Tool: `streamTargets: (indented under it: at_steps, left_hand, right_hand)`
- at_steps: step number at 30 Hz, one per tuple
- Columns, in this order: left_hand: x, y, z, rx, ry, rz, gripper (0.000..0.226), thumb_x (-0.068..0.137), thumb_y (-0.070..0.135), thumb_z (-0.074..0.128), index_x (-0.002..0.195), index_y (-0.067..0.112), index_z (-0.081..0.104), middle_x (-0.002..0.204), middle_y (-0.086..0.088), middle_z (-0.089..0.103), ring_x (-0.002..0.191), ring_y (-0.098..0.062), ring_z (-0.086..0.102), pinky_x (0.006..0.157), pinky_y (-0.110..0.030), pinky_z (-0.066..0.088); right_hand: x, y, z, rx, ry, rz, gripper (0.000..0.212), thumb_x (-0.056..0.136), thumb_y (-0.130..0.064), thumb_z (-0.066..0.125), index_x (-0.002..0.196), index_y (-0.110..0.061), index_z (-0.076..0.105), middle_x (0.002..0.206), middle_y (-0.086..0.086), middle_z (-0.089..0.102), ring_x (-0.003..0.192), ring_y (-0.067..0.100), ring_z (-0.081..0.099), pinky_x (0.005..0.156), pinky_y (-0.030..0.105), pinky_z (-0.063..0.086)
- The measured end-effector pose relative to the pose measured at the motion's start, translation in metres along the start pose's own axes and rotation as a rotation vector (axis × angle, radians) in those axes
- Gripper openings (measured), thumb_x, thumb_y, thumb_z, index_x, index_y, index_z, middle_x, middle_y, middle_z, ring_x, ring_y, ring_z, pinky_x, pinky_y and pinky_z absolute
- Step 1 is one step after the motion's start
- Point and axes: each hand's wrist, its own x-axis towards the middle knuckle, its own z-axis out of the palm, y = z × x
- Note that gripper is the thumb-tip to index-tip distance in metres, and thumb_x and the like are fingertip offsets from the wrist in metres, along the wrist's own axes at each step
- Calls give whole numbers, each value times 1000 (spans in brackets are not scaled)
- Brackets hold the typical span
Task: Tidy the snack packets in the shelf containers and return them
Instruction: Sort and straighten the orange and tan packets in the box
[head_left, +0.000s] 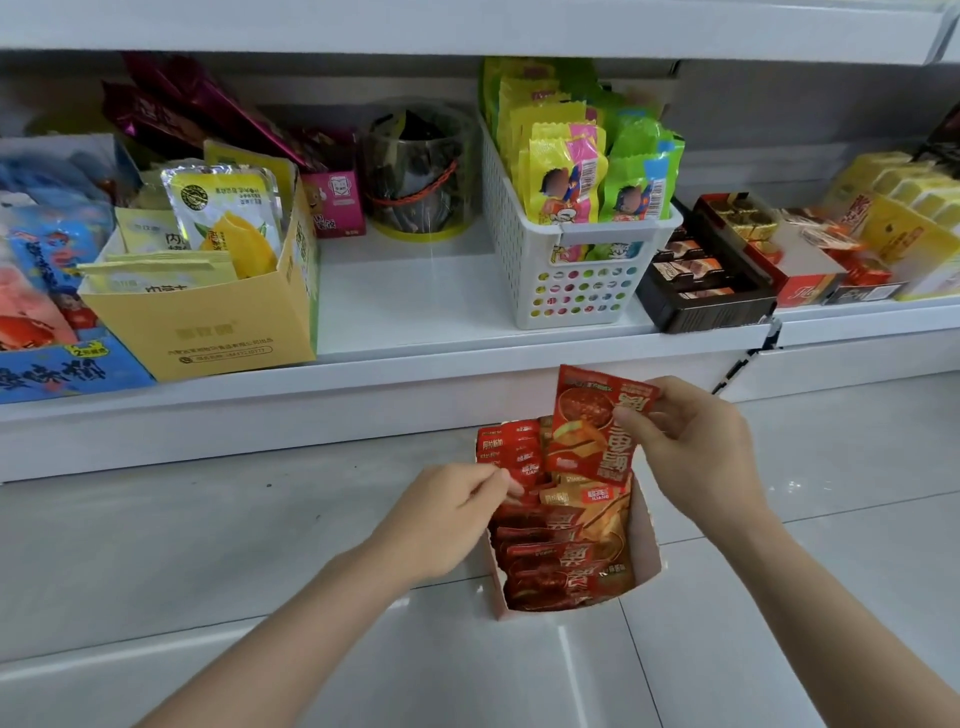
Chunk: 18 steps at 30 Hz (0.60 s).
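Red packet (597, 423): one, pinched by right hand (696, 447); left hand (447, 514) fingers curled among packets in box (647, 540).

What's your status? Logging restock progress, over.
Right hand pinching red packet above box. Left hand gripping packets in box. Box off shelf; gap there open.

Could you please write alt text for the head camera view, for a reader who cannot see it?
A person's right hand lifts one red snack packet above a small open box of matching red packets on the floor, while the left hand pinches packets inside it. Behind, a white shelf holds a yellow carton and a white basket of snacks.
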Motion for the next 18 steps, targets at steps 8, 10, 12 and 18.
streamTargets:
  at_steps: [8, 10, 12, 18]
  left_hand:
    - [-24, -10, -4, -91, -88, 28, 30, 104, 29, 46, 107, 33, 76, 104, 25, 72, 103, 8, 64, 100, -28, 50]
    - [-25, -13, -2, -117, -92, 30, 29, 103, 29, 48, 106, 33, 76, 104, 25, 72, 104, 6, 65, 101, -32, 50]
    - [-23, -16, 0, -152, -86, 28, 29, 103, 31, 48, 103, 32, 77, 104, 20, 74, 104, 0, 66, 102, -37, 49]
    - [-8, -20, -2, -365, -13, 1, 38, 105, 29, 43, 91, 16, 77, 91, 1, 78, 91, -14, 73, 91, -36, 56]
  right_hand:
    - [-13, 8, 21, -16, -173, -3, 15, 90, -20, 72, 84, -32, 66, 83, -17, 75, 81, 0, 71, 71, 29, 60]
    - [-11, 9, 19, -2, -192, 3, 15, 90, -20, 73, 84, -32, 66, 83, -17, 75, 81, 1, 72, 71, 28, 59]
    - [-13, 8, 24, -13, -229, -12, 20, 89, -18, 73, 82, -35, 66, 83, -20, 74, 80, 0, 71, 70, 24, 57]
    - [-26, 18, 54, -233, -454, -44, 23, 90, -15, 70, 85, -35, 61, 85, -17, 68, 86, 4, 66, 85, 25, 53]
